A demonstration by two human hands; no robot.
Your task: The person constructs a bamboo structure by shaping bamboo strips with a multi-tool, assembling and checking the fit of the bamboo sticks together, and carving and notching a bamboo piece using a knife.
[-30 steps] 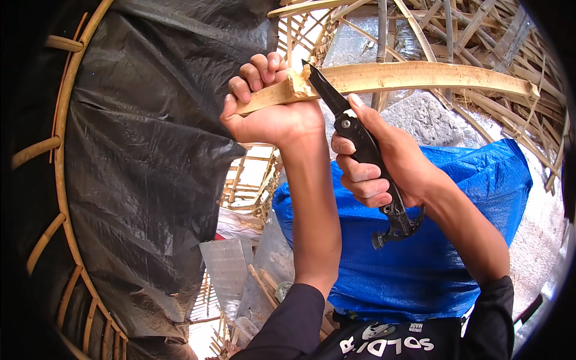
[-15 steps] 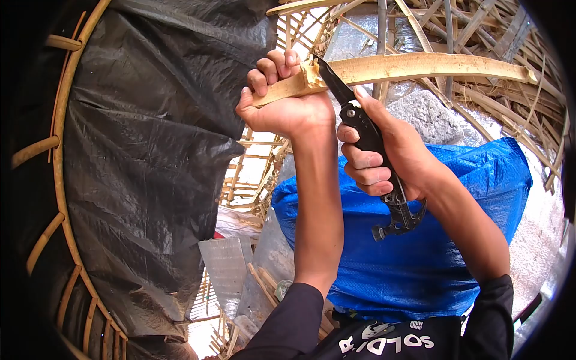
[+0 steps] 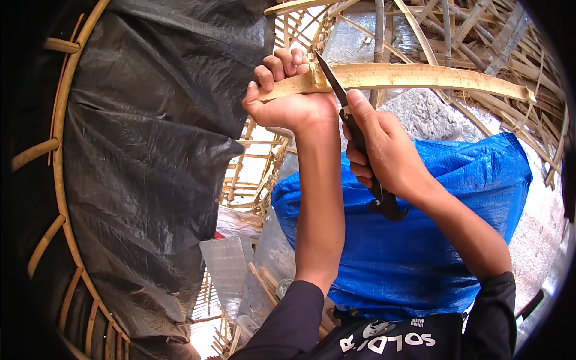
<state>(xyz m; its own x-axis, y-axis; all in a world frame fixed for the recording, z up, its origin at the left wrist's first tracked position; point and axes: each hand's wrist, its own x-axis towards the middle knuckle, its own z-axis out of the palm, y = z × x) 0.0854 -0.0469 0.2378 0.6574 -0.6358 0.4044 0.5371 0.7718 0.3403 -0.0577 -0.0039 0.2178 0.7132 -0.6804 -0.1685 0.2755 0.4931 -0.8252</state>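
My left hand is closed round the left end of a split bamboo strip, palm up, with the fingers curled behind it. The pale strip stretches to the right and bends slightly down at its far end. In my right hand is a black knife, gripped by its handle with the thumb along the top. Its dark blade points up and left, against or just in front of the strip beside a rough node. A hammer-like head, blurred, shows at the handle's lower end.
Blue tarp covers the lap. Black plastic sheeting hangs at the left behind a curved bamboo frame. A grey rock lies beyond the right hand, and split bamboo pieces are heaped at the upper right.
My right hand has turned the knife, so its blade stands steeper and its handle end has risen. The strip has tilted, its right end now lower; my left hand has shifted slightly.
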